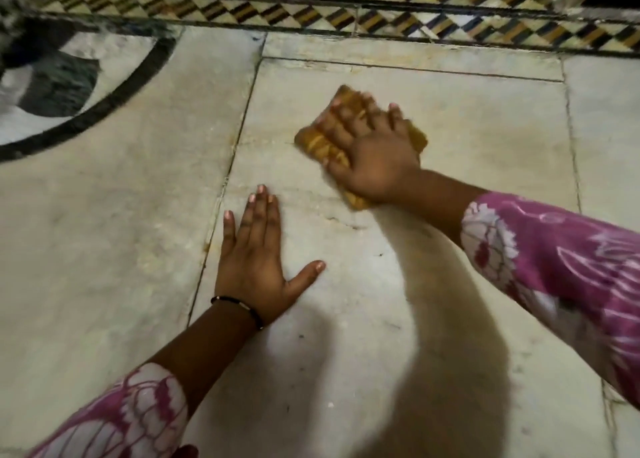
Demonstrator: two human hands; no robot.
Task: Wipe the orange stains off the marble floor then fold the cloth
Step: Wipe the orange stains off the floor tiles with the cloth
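Note:
A folded orange-yellow cloth (320, 145) lies on the pale marble floor (450, 118) near the middle of a large slab. My right hand (367, 152) presses flat on top of it with fingers spread, covering most of it; the hand and cloth are blurred. My left hand (256, 260) rests palm down on the same slab, fingers straight, thumb out to the right, holding nothing. A faint orange tinge (460, 145) shows on the marble to the right of the cloth. A thin orange line (221, 194) runs along the slab joint at the left.
A border of checkered mosaic tiles (346, 10) runs across the top. At the upper left a black curved inlay band (114, 100) rings a dark pattern. My shadow (415, 353) covers the lower middle of the floor.

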